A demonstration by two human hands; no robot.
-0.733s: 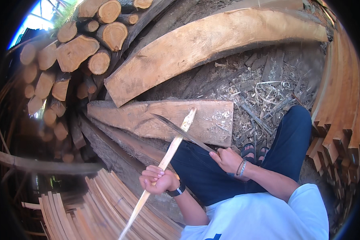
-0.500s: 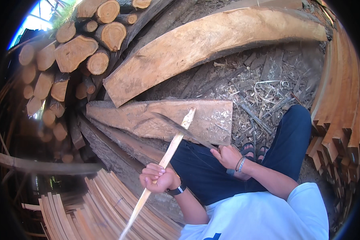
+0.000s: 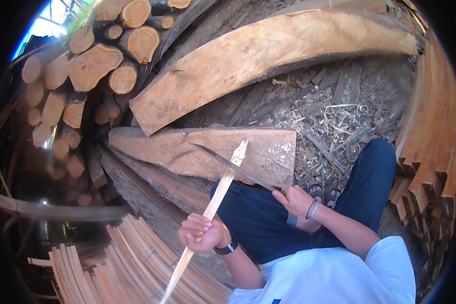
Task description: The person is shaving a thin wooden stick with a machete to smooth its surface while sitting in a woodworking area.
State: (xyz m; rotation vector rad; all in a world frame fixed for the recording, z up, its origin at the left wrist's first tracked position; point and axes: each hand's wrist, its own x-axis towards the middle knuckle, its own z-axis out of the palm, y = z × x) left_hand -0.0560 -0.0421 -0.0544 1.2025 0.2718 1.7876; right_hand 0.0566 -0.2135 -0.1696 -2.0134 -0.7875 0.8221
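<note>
1. While thin strips point(image 3: 131, 253) lie stacked at lower left, the left hand point(image 3: 201, 234) is wrapped around a pale wooden stick point(image 3: 218, 193).
2. Bare wood shows along the stick, so much of its shaping seems done; its rough upper end, over the slab point(image 3: 172, 149), looks less finished.
3. Crossing the stick is a long blade point(image 3: 252, 177); contact is unclear.
4. Fingers of the right hand point(image 3: 296, 201) curl firmly around the blade's near end.
5. Shavings point(image 3: 347, 119) litter the ground at right.

The blade point(image 3: 215, 155) is dark metal, the stick point(image 3: 221, 190) pale matt wood, the plank point(image 3: 162, 150) rougher wood.
</note>
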